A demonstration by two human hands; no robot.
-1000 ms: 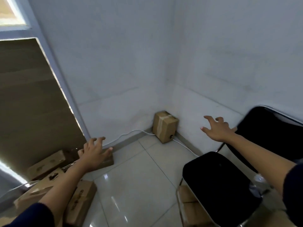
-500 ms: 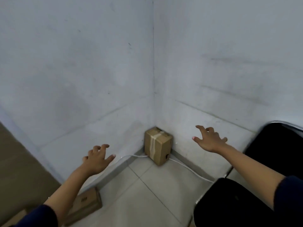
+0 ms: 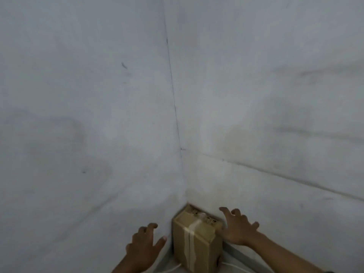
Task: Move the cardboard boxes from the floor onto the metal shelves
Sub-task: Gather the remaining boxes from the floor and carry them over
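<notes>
- Two grey walls (image 3: 98, 115) meet in a corner, and the cardboard box (image 3: 195, 241) stands on the floor tight against it.
- It stands on end, long axis upright, tape strip facing me, straight ahead between both hands.
- I reach with my right hand (image 3: 237, 228), fingers spread, holding nothing, nearly touching its right edge.
- I keep my left hand (image 3: 144, 246) open and empty, just beside its left face.

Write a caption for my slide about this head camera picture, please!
Two bare hands, left hand and right hand, reach open around a small taped brown cardboard box in the white wall corner.
</notes>
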